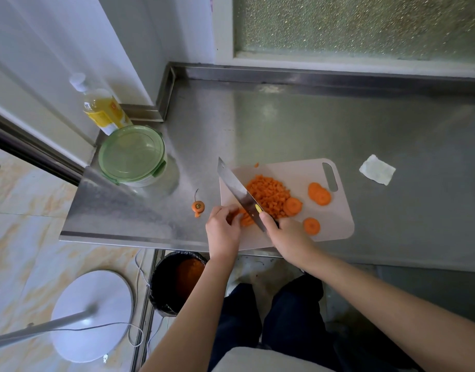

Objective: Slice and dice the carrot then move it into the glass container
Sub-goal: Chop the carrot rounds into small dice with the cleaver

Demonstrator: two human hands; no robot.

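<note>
The right hand [287, 237] is clamped around the handle of a cleaver [239, 189], index finger stretched along the top of the blade, whose tip points toward eleven o'clock. Just beside it at nine o'clock, the left hand [223, 229] has its fingers curled down on a carrot piece [245, 222] that lies against the blade's edge; how much of the piece is under the fingers cannot be told.

Both hands work at the near left corner of a pale cutting board [335, 218]. On the far side of the blade, at one o'clock from the hands, lies a heap of diced carrot [268, 193]. Round carrot slices [319, 194] lie further on at two and three o'clock, some overlapping.

On the steel counter [311, 124], the carrot top [198, 206] sits just left of the board. At ten o'clock from the board stands the glass container [133, 155] with its green lid on, and an oil bottle [104, 108] beyond it. A folded paper towel [377, 169] lies at two o'clock, well apart.
</note>
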